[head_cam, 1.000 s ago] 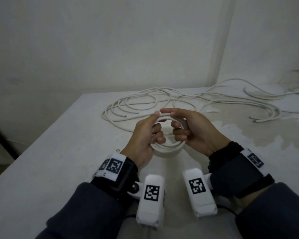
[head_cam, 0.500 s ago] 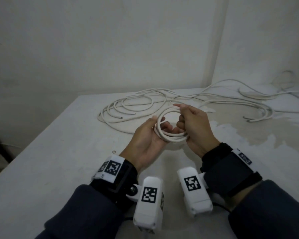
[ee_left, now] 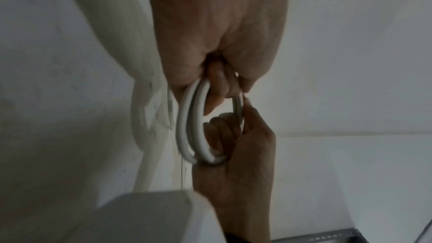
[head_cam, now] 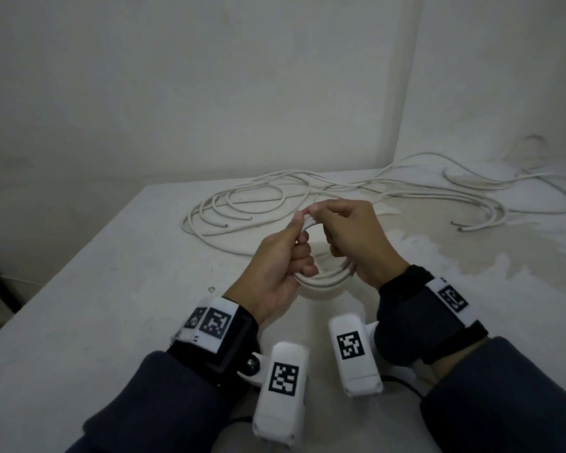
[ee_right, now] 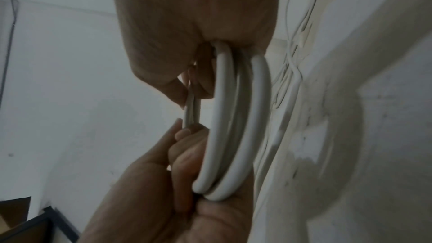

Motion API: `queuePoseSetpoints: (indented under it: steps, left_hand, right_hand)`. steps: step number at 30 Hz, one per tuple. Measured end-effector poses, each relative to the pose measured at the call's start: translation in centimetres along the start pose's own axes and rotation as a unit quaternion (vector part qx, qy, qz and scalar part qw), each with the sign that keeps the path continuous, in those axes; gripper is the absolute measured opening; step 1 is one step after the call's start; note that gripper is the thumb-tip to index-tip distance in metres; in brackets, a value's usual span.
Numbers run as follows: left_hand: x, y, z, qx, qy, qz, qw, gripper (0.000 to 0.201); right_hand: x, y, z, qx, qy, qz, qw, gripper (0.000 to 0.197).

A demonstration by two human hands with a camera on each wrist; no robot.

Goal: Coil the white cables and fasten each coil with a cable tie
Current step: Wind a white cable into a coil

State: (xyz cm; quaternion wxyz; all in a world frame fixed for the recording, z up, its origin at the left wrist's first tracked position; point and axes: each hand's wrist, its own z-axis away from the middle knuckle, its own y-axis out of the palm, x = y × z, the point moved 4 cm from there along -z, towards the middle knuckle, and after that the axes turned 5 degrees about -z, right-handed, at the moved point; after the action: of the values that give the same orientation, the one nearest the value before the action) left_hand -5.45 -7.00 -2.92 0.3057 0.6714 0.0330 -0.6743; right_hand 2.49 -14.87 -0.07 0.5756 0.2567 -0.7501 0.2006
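A small coil of white cable (head_cam: pixel 327 278) hangs just above the white table (head_cam: pixel 111 305), held between both hands. My left hand (head_cam: pixel 291 246) grips its left side, fingers curled through the loop and thumb pressed on the top. My right hand (head_cam: pixel 343 237) grips the right side, and its thumb and forefinger pinch the top strand beside the left thumb. In the left wrist view the coil (ee_left: pixel 189 127) shows several turns running from the left hand (ee_left: pixel 217 84) to the right hand (ee_left: pixel 236 154). The right wrist view shows the same coil (ee_right: pixel 233 117). I cannot make out a cable tie.
Loose white cables (head_cam: pixel 242 204) lie tangled behind the hands, and more cables (head_cam: pixel 471 204) trail right toward the corner. Walls close the table's back and right sides. Its left edge (head_cam: pixel 62 266) drops off. A pale stain (head_cam: pixel 455 256) marks the surface at right.
The coil was tipped up and turned between the hands, then brought back. The left hand went from cradling it under open fingers to gripping it, and both thumbs again meet at the top.
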Motion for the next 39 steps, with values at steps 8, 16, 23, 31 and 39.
queuePoseSetpoints:
  steps: [8, 16, 23, 31, 39]
  left_hand:
    - [-0.6, -1.1, -0.9, -0.187, 0.069, 0.115, 0.973, 0.04]
    - [1.1, 3.2, -1.2, -0.127, 0.059, 0.136, 0.981, 0.038]
    - [1.8, 6.1, -1.2, 0.018, 0.005, 0.047, 0.999, 0.038]
    - [0.7, 9.5, -2.5, 0.007, -0.032, 0.05, 0.998, 0.024]
    - [3.5, 13.8, -5.4, -0.096, 0.066, -0.174, 0.978, 0.041]
  right_hand:
    - [-0.9, 0.0, 0.9, 0.052, 0.201, -0.227, 0.952, 0.027]
    - [0.2, -2.7, 0.2, -0.049, 0.106, -0.263, 0.958, 0.023]
    - [1.5, -7.7, -0.7, -0.124, 0.032, -0.103, 0.986, 0.029]
    - [1.3, -10.7, -0.3, -0.125, 0.048, -0.119, 0.984, 0.027]
    - [-0.4, -15.4, 2.2, -0.123, 0.137, -0.202, 0.962, 0.025]
